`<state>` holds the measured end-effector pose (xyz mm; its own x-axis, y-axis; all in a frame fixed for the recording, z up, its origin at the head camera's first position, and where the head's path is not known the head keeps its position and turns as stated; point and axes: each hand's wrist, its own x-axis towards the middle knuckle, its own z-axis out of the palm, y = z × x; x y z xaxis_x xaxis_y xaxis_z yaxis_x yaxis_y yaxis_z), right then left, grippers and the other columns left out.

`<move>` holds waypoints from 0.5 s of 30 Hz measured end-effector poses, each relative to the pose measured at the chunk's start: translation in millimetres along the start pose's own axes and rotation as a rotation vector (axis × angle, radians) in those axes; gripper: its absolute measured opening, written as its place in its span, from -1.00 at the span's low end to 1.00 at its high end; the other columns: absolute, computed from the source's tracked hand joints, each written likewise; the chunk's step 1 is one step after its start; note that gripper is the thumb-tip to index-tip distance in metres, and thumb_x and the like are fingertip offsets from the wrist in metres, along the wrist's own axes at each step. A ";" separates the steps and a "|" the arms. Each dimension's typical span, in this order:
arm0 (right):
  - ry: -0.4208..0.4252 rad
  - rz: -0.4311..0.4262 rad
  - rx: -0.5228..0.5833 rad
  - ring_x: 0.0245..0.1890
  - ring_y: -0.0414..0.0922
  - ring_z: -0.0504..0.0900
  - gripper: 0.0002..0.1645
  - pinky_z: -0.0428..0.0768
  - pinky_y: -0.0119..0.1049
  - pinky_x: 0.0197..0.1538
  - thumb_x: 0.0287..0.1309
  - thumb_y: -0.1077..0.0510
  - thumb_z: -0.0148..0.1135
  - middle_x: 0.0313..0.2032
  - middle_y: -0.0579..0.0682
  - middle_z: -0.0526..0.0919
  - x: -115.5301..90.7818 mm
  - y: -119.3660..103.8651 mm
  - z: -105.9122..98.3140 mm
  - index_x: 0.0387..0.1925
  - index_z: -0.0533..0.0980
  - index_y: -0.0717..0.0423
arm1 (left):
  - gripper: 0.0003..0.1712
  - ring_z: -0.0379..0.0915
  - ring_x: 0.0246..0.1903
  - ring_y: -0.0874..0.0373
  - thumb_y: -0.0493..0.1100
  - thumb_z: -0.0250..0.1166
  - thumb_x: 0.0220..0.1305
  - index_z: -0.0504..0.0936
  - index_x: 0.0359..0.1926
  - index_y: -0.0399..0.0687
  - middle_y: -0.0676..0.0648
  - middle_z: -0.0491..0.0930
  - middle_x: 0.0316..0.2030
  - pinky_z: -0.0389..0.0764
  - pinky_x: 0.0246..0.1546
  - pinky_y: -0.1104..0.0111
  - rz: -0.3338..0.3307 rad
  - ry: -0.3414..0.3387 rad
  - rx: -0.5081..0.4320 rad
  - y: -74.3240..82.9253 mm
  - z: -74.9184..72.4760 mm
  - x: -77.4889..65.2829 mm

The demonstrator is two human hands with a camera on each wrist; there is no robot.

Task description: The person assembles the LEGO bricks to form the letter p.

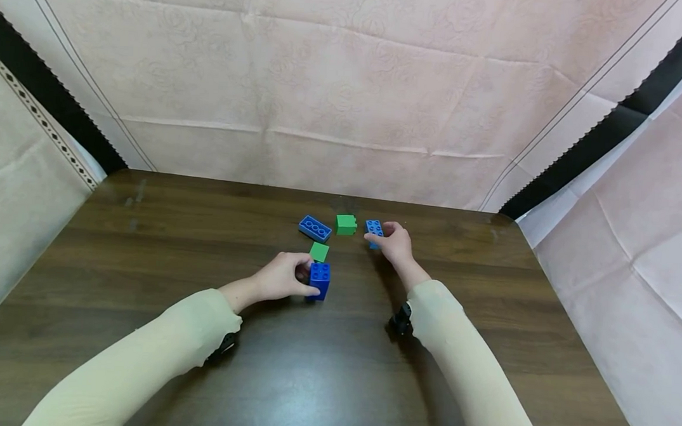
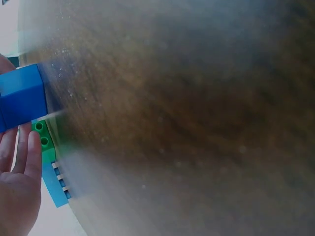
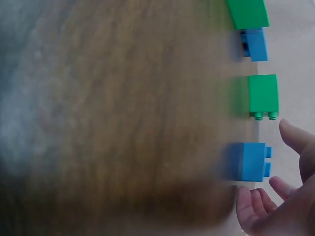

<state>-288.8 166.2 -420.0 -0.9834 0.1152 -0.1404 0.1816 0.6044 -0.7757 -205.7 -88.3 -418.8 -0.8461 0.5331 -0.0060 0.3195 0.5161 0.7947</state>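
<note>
My left hand (image 1: 281, 276) is at a tall blue toy brick (image 1: 319, 281) with studs on top, thumb along its near side and fingers at its far side. In the left wrist view this blue brick (image 2: 23, 96) sits between the thumb and fingers, hiding part of the hand. My right hand (image 1: 395, 242) is around another studded blue brick (image 1: 374, 230) farther back. In the right wrist view that brick (image 3: 253, 162) lies between the spread thumb and fingers, with a gap showing on the thumb side.
A green brick (image 1: 319, 251) lies just behind the tall blue one. Farther back are a blue brick (image 1: 315, 228) lying at an angle and a green brick (image 1: 345, 224) with studs facing right. All stand on a dark wooden table (image 1: 203, 232) with pale cloth (image 1: 334, 98) hanging behind.
</note>
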 end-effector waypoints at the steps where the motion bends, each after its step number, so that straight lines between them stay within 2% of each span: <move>1: 0.000 -0.005 -0.010 0.15 0.08 0.41 -0.26 0.39 -0.08 0.25 0.08 -0.01 0.32 0.17 0.21 0.42 0.7 0.8 1.4 0.21 0.30 0.24 | -0.64 0.50 -0.26 0.19 -0.07 0.45 0.00 0.51 -0.25 -0.10 -0.03 0.63 -0.26 0.59 -0.10 0.27 -0.002 -0.001 0.000 0.1 0.1 0.2; 8: -0.011 -0.014 -0.044 0.16 0.09 0.39 -0.24 0.37 -0.05 0.26 0.07 0.06 0.33 0.20 0.21 0.39 1.8 1.8 6.3 0.24 0.26 0.24 | -0.65 0.50 -0.26 0.20 -0.08 0.45 0.00 0.51 -0.26 -0.11 -0.03 0.63 -0.27 0.59 -0.11 0.28 0.002 0.001 0.004 0.1 -0.1 -0.3; 15: -0.032 0.005 -0.106 0.13 0.09 0.43 -0.33 0.43 -0.05 0.21 0.09 0.16 0.26 0.17 0.24 0.43 3.8 0.5 3.9 0.23 0.30 0.27 | -0.65 0.49 -0.28 0.20 -0.09 0.45 0.00 0.51 -0.26 -0.12 -0.03 0.62 -0.28 0.59 -0.14 0.30 0.016 0.001 0.006 0.4 -0.7 -0.8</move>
<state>-292.5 163.9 -423.3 -0.9818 0.0938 -0.1650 0.1840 0.6839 -0.7060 -205.2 -89.0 -418.1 -0.8409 0.5411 0.0073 0.3358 0.5113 0.7911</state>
